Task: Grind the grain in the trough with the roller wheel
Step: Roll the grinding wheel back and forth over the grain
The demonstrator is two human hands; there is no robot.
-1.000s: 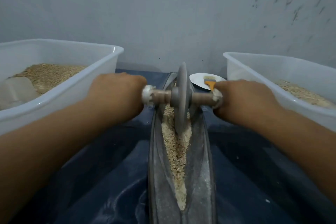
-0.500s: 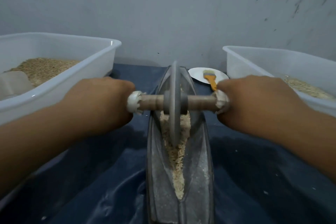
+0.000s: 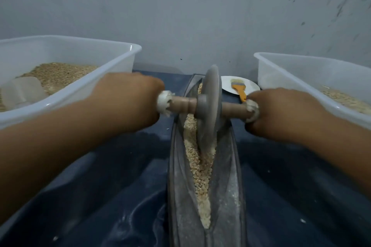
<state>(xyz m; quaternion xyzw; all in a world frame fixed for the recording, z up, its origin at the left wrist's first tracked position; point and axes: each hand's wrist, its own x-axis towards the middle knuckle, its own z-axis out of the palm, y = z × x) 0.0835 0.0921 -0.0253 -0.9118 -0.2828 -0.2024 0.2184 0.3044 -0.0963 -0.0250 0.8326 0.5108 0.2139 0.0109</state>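
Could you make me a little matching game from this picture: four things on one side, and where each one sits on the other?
Things:
1. roller wheel
2. brush
3. scoop
4. grain

Places:
A. on the white plate
B. in the left tub
C. along the bottom of the trough
D. standing upright in the trough, held by both hands

Pairs: 1-D, 2-A, 3-B, 4-C

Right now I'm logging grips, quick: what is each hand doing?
Left hand: gripping the left end of the roller wheel axle.
Right hand: gripping the axle's right end.
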